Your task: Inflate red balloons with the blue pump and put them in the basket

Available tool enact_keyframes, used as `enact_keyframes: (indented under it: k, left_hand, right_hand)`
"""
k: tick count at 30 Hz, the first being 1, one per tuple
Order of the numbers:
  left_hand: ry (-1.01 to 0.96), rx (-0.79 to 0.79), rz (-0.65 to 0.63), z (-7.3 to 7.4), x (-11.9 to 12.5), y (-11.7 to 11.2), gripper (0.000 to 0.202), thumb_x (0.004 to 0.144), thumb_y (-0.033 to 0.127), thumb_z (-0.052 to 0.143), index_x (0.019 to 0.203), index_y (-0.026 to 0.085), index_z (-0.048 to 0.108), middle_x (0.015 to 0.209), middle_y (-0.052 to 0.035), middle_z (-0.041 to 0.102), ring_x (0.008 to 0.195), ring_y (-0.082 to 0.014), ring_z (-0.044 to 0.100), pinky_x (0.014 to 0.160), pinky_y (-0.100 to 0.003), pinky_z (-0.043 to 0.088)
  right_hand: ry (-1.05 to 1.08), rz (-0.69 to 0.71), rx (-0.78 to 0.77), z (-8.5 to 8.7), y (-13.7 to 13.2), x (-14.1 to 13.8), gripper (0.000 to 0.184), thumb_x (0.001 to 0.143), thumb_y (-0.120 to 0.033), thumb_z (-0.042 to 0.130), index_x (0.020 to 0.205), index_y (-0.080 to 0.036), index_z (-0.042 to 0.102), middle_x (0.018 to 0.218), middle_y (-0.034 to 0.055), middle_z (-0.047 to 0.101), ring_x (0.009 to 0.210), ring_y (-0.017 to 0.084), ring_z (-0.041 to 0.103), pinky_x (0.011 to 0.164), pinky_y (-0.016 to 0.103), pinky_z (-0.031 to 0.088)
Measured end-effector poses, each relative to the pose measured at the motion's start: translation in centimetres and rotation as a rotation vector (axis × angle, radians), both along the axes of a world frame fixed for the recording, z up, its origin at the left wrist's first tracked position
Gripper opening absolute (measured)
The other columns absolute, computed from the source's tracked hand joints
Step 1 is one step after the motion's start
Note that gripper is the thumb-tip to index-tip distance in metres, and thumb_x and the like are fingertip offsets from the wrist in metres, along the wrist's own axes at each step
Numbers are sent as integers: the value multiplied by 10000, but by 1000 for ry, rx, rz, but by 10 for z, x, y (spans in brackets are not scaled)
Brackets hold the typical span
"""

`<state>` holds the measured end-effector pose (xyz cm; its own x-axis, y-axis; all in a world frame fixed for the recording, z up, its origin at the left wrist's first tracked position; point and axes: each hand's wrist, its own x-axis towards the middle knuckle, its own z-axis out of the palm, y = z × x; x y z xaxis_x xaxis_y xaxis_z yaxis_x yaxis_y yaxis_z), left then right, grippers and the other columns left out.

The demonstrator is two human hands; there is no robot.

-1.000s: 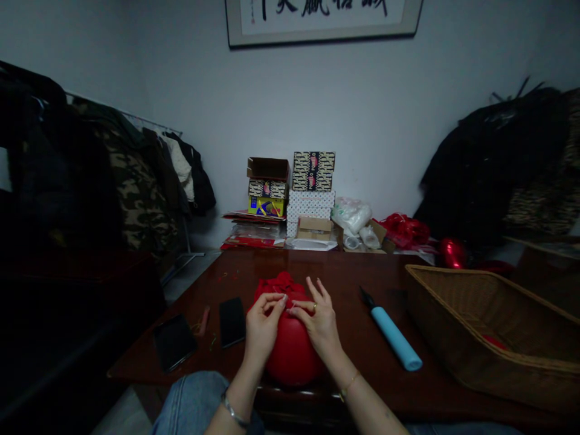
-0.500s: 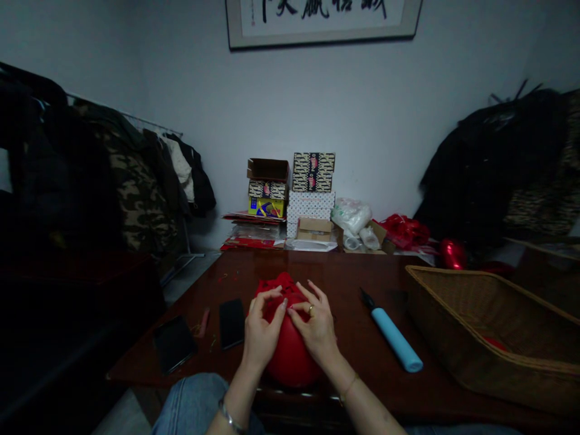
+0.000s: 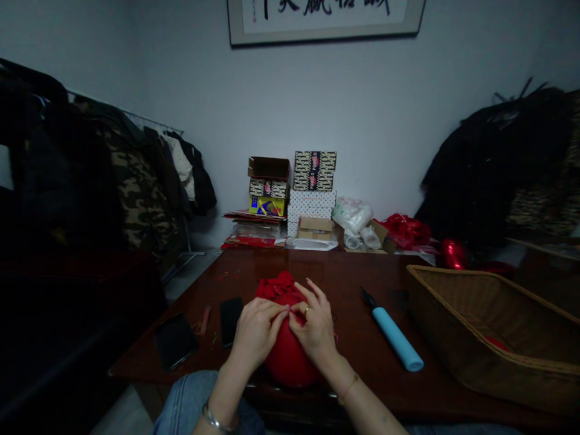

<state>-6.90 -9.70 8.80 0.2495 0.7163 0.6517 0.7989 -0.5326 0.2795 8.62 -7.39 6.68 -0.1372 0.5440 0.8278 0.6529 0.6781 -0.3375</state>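
Left hand (image 3: 259, 326) and right hand (image 3: 313, 329), thumbs and forefingers pinched on the upper end of a red balloon (image 3: 292, 365) at the near table (image 3: 344, 278) edge. About the balloon: at 12 o'clock, a crumpled red heap (image 3: 280, 284); at 10, a black phone (image 3: 229, 317); at 9, farther out, a dark tablet (image 3: 176, 341); at 3, a blue pump (image 3: 396, 337), then a wicker basket (image 3: 446, 338).
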Motion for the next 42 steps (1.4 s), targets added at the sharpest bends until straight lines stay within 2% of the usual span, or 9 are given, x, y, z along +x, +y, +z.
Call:
enact_keyframes:
  k: [4,7,11,14,23,31,38,42]
  left_hand:
    - [40,-32,-23,8,-4,1,189,808,258,544,869,284,722,804,-36,707,780,-201,609,908,-425,401]
    - [44,-33,9,7,-1,1,159,778,258,575,828,281,724,784,-26,710,763,-202,616,925,-432,392]
    - [-56,4,119,0,8,0,148,773,267,572,801,255,717,780,-35,710,740,-194,625,779,-341,476]
    - [-90,-5,164,-4,11,-1,148,765,273,575,816,252,713,786,-28,712,723,-193,633,671,-298,486]
    - [-99,-58,87,-4,3,2,159,758,257,591,842,261,725,811,-25,721,729,-187,650,683,-284,491]
    - [-164,-231,-26,3,-6,1,215,799,308,547,913,282,728,896,-18,725,804,-188,664,753,-273,490]
    - [-150,-248,-7,3,-5,2,202,787,293,564,883,273,739,873,-22,728,795,-193,661,746,-272,489]
    - [-219,-272,-36,2,-5,1,210,792,275,555,898,263,735,883,-15,727,800,-176,659,771,-267,488]
  right_hand:
    - [-56,21,24,2,-1,0,107,711,-135,551,702,-233,592,1301,43,507,1298,254,302,971,481,345]
    - [-77,21,38,3,-1,1,109,709,-127,550,686,-229,580,1302,52,506,1302,255,296,969,478,349]
    - [-87,11,47,3,-1,1,116,718,-126,541,687,-231,579,1288,58,515,1301,254,298,963,482,356]
    - [-91,9,53,3,0,1,115,717,-123,542,687,-229,575,1282,58,520,1301,249,300,967,477,357]
    - [-108,7,54,3,0,3,91,709,-142,558,683,-229,557,1294,60,506,1308,261,282,961,478,363]
    - [-116,9,66,3,0,2,92,713,-139,547,691,-227,556,1298,67,499,1313,263,273,964,483,361]
    - [-118,19,73,2,0,0,95,701,-123,546,694,-218,553,1287,83,506,1310,261,278,967,476,360]
    - [-105,12,76,3,-1,0,94,703,-121,549,697,-214,553,1274,89,513,1305,254,287,972,466,361]
